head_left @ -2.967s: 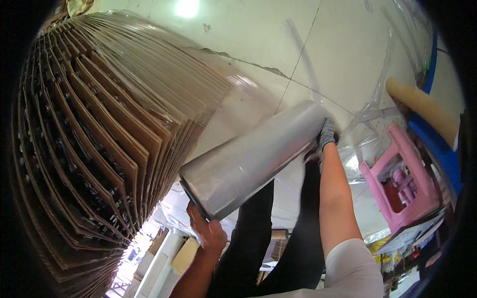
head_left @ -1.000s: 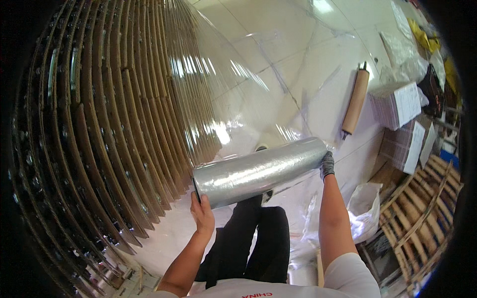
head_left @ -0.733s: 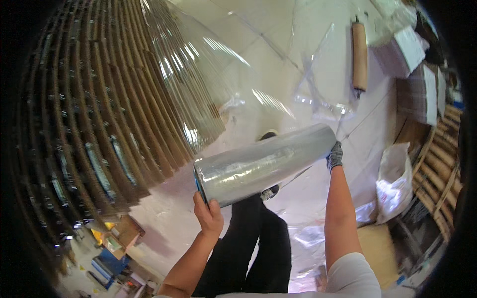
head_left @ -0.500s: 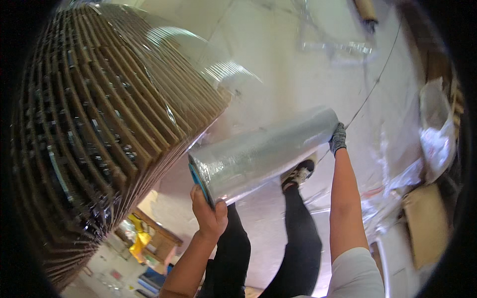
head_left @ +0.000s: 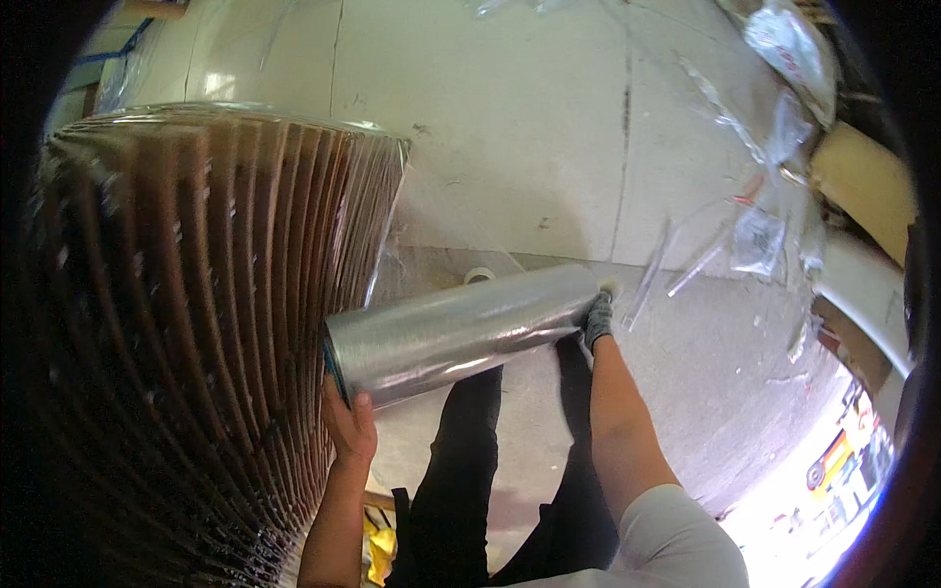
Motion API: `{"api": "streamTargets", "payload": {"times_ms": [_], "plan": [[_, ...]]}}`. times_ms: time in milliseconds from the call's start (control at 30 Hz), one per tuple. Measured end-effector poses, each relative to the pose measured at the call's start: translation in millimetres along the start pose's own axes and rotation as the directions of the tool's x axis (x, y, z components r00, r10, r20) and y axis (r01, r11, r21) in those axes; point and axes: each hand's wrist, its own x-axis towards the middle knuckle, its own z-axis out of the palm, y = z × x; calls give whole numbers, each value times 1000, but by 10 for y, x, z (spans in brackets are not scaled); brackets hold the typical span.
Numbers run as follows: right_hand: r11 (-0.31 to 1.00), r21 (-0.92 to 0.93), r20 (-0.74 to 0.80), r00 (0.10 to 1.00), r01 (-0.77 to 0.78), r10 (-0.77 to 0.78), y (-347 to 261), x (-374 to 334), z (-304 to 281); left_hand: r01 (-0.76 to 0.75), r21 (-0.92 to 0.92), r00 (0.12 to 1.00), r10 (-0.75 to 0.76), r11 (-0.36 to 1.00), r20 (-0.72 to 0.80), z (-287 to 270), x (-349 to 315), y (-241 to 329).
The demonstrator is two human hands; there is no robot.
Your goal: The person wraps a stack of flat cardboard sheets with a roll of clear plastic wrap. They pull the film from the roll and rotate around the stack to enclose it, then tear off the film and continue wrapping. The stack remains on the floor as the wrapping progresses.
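Pale concrete floor (head_left: 510, 127) fills the background, cracked and littered with plastic scraps (head_left: 755, 235) toward 2 o'clock. At centre I carry the roll of stretch film (head_left: 461, 333) level, its film sheet (head_left: 441, 225) running off to the wrapped stack of flat cardboard (head_left: 196, 323) at 9 o'clock. My left hand (head_left: 348, 426), bare, has its grip closed under the near end; my gloved right hand (head_left: 596, 318) caps the far end, fingers curled. I judge steady tension matters: keep the roll parallel to the stack's face, overlap each pass.
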Motion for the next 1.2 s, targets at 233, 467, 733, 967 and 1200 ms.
{"api": "streamTargets", "payload": {"times_ms": [233,467,733,967,1200], "plan": [[848,502,-20,978,-170,208,962,-1555,-189,229,-140,970,-214,963,115,-684,-1026,-912],[863,506,-179,976,-15,122,2686,-2588,109,148,-173,970,-109,974,217,-1154,-2118,-1787],[857,512,-253,942,-62,219,4400,-3607,580,261,-138,954,-233,955,189,-1668,-3214,-2978],[789,615,-225,960,8,167,5590,-4792,1205,-68,-249,975,117,966,191,-2280,-4001,-4111],[652,759,-181,963,10,197,6935,-5419,1794,-35,-290,964,109,956,242,-2687,-4492,-4610]]}}
